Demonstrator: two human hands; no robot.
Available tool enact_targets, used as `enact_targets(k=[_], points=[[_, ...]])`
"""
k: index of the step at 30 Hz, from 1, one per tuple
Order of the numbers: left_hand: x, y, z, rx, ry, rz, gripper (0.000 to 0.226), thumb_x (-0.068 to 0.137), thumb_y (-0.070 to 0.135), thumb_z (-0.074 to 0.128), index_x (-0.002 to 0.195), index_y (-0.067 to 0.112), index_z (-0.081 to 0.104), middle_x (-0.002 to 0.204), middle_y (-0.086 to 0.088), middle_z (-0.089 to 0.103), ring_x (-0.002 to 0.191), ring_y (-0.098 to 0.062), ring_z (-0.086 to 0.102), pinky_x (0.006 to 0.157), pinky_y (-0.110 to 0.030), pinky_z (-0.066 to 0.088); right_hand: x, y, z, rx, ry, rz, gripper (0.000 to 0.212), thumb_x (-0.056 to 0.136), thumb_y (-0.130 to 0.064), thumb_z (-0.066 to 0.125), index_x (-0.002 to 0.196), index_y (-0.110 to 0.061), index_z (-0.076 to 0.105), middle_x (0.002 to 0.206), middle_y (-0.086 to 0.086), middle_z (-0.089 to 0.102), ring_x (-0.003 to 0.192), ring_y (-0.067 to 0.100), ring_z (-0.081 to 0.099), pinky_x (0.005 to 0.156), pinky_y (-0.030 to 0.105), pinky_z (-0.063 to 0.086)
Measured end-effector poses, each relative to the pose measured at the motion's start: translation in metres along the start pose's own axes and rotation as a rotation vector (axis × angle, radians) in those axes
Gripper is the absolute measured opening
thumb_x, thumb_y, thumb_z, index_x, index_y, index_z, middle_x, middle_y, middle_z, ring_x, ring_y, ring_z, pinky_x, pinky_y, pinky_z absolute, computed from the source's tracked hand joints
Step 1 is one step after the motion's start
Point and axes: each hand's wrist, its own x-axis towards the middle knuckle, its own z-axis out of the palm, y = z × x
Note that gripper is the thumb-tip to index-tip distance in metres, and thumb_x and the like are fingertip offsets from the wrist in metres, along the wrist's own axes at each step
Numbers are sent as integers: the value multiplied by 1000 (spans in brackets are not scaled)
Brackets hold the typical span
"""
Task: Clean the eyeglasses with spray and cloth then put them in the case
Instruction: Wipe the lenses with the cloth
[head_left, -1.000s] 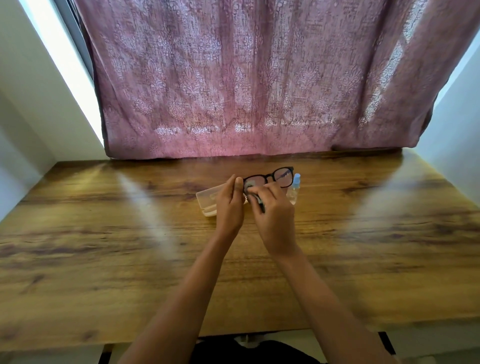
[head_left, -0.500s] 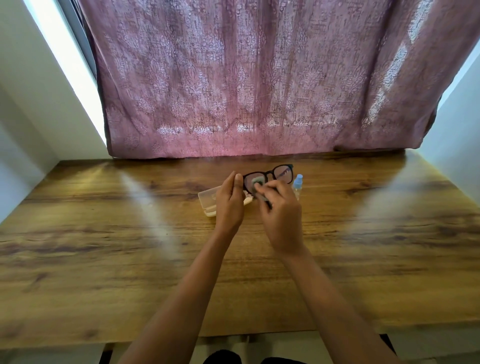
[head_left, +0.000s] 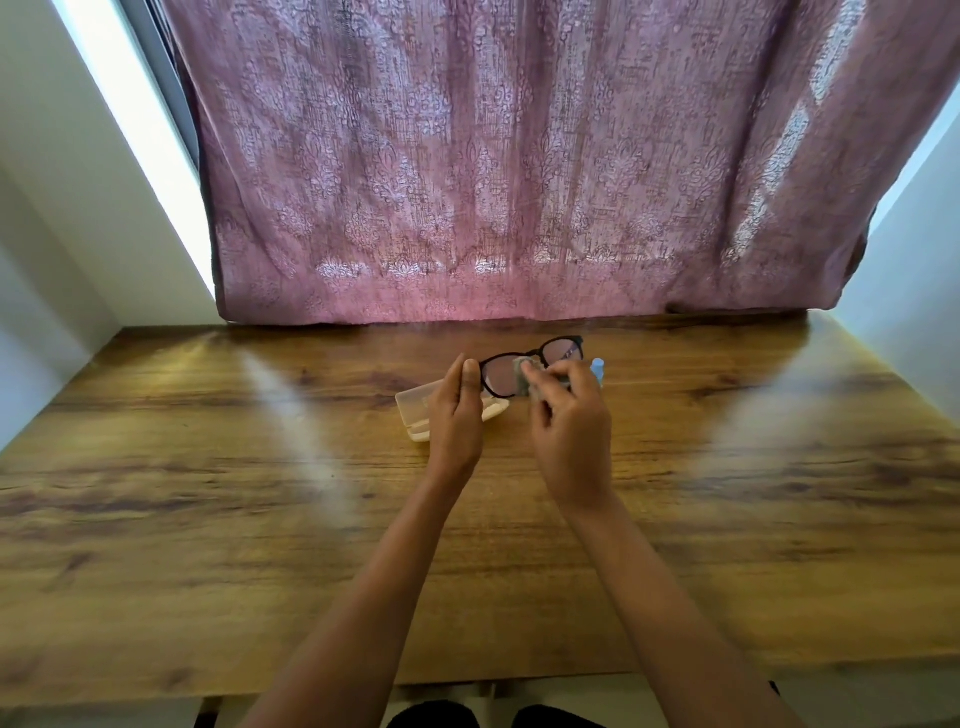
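Glasses: I hold the black-framed glasses (head_left: 498, 375) up off the table, above its far middle, lenses upright and facing me, the frame slanting up toward my right.
Left hand: my left hand (head_left: 457, 415) pinches the left end of the frame between thumb and fingers, which point away from me.
Right hand: my right hand (head_left: 571, 421) has its fingers curled, pinching the cloth against the glasses near the bridge.
Cloth: the small grey cloth (head_left: 521, 370) is bunched at my right fingertips, touching the inner edge of the left lens; most of it is hidden by my fingers.
Case: the pale case (head_left: 413, 402) lies on the table just under and behind my left hand. A clear part and a cream part show; my hand covers its middle, so I cannot tell how wide it is open.
Spray bottle: the spray bottle (head_left: 598, 365) stands just past my right hand, which hides all but its light blue top.
Table: the wooden table (head_left: 208, 493) carries the case and the bottle, with pale streaks of light across it.
Curtain: a pink patterned curtain (head_left: 519, 182) hangs along the far edge of the table.
Count: one pair of glasses, one cloth, one case, one spray bottle, two hands.
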Motion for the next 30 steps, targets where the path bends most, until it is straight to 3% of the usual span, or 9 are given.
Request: enact_targets(k=[4,7,11,15,22,25,30], points=[[5,4,1,-67,-82,-40,33,100,17,31,68,17,40,52,12,35,45,0,27,44,-15,25,8,-6,2,9,4,-4,29,86,-4,57,114,0,61,91,11,57,81,20,56,72,24,50],[9,4,-1,-84,-154,-49,32,100,15,30,71,14,42,49,15,41,45,1,32,45,-12,29,-1,-15,6,-5,-41,-91,30,88,-10,51,114,-1,62,89,9,56,80,15,53,72,17,43],[11,4,-6,-88,-215,-88,29,101,17,30,74,13,42,58,6,36,47,0,31,45,-13,27,-6,-1,1,17,-49,-62,24,84,-6,62,108,-1,65,87,8,58,76,16,55,69,16,46],[10,5,-4,-96,-220,-109,29,101,17,30,74,13,42,60,4,32,47,0,29,45,-13,26,10,10,-3,14,21,37,24,77,-3,69,101,-3,67,89,10,61,77,20,60,65,32,55],[9,3,-1,-130,-189,-122,28,100,16,31,75,12,44,64,2,39,50,2,37,48,-12,33,-9,-16,10,12,-89,-57,30,75,-1,70,104,-1,66,86,9,60,76,18,59,68,24,52],[9,3,-4,-132,-171,-140,31,101,17,31,71,15,40,62,2,33,48,0,32,46,-13,28,-10,-3,3,-1,-80,-37,27,73,-2,72,100,-1,67,84,8,60,74,16,58,68,17,47],[9,-1,-1,-141,-171,-133,31,100,16,31,71,16,42,54,13,36,45,1,30,44,-11,27,7,9,-1,-17,22,43,20,74,-5,73,93,1,69,81,9,60,70,19,59,60,25,51]])
